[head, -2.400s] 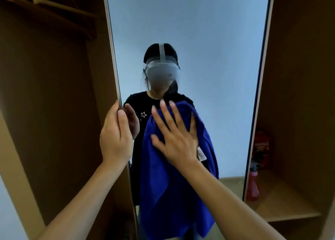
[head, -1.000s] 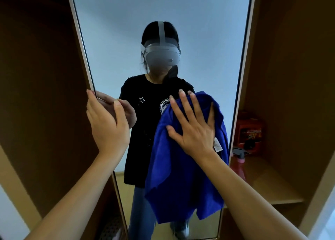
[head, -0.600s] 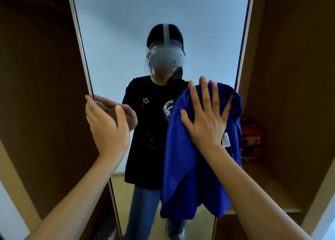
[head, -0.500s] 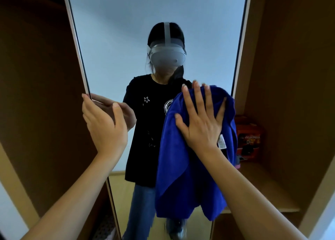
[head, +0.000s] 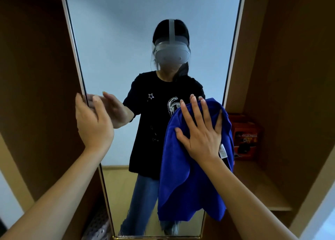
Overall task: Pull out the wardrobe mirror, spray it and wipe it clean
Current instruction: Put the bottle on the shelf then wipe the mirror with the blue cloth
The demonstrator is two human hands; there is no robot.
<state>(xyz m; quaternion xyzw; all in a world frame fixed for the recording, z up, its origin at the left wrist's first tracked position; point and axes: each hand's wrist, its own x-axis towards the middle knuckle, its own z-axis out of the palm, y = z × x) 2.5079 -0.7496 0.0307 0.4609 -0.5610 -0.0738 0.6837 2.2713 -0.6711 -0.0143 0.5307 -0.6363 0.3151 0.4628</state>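
Wiping stage, by the look of things. Wardrobe mirror (head: pixel 116 40) already pulled out and standing between the brown wardrobe panels (head: pixel 36 76), tall glass facing the camera, pale frame edge down its left side. Right hand (head: pixel 201 131) flat on the glass with fingers (head: pixel 194 111) spread wide, pressing a blue microfibre cloth (head: pixel 183 176) against the mirror's right half at about mid-height; most of the cloth hanging loose below the palm, a small white care tag (head: pixel 222 150) showing beside the wrist. Left hand (head: pixel 93 123) at the mirror's left edge, fingers extended and close together, thumb up against the frame; apparently steadying the panel, though an actual clasp round the edge cannot be told from here. No spray bottle in either hand, and none clearly in view; an orange box (head: pixel 246 136) sitting on the wardrobe shelf (head: pixel 257 189) to the right, behind the mirror's edge. No droplets, mist or streaks visible on the glass, so spraying neither confirmed nor ruled out; with cloth already on glass, probably done. Upper glass looking even and clear, bottom strip near the floor less easy to judge. Likely left to do: passes over the left half, the top and the lowest part, then perhaps a final check for smears. Roughly midway or later, as a judgement only.
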